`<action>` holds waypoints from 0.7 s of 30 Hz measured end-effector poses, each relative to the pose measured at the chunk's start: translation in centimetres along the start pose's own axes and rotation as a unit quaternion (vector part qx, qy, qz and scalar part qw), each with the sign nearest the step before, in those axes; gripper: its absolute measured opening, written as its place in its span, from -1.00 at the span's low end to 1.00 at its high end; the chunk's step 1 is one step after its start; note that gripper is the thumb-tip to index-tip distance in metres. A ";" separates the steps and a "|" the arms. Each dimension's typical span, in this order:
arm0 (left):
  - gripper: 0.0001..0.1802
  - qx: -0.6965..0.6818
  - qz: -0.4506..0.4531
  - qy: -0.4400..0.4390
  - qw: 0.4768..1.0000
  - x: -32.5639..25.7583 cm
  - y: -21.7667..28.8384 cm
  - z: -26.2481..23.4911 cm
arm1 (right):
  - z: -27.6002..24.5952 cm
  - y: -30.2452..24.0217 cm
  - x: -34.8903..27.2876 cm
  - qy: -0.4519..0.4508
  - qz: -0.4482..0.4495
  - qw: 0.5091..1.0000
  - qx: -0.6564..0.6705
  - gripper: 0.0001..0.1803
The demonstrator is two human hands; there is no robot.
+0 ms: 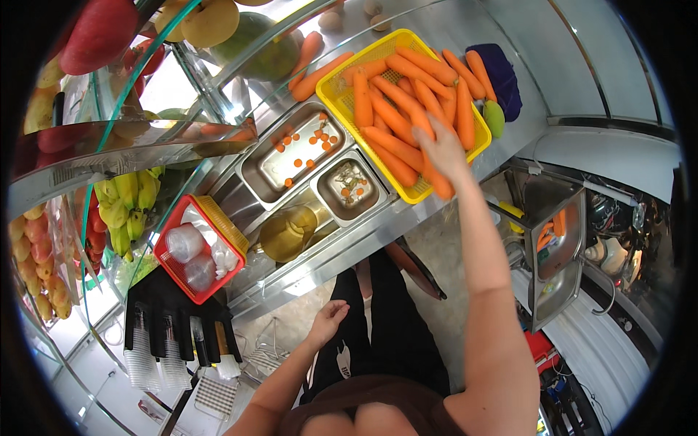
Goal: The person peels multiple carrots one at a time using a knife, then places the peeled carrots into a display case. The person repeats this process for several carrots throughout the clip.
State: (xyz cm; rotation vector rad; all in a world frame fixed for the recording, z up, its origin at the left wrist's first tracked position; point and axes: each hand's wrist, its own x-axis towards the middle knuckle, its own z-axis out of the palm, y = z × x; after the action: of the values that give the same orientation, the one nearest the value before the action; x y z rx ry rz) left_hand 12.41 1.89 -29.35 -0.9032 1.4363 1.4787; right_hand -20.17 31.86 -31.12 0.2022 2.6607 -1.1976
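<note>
My right hand (442, 154) reaches into a yellow plastic basket (366, 55) heaped with whole orange carrots. Its fingers are closed round a carrot (436, 178) near the basket's front right; some of the fingers are hidden from view. Down in front of my dark trousers, my left hand (331, 320) hangs with its fingers curled in, and nothing shows in it. Left of the basket, a steel pan (265, 173) has scattered carrot slices (298, 163) in it. A smaller steel pan (329, 186) holds a few slices and some pale bits.
A green mango-like fruit (494, 118) and a dark blue cloth (503, 76) lie right of the basket. On the left stand a red basket (195, 294) with plastic bags and a black cup holder (163, 298). Fruit shelves rise beyond; a steel sink (556, 243) is at right.
</note>
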 end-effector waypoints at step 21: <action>-0.64 0.100 -0.089 0.075 0.988 -1.1 -8.7 -5.9 | 8.2 1.6 -3.2 -0.167 0.238 0.927 -0.237 -0.55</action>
State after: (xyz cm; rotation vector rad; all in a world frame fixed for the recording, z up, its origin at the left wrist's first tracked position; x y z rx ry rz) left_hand 20.45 -4.36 -32.03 -1.0054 1.5393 1.1337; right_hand -15.61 26.61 -36.76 0.4760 2.3158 -0.3838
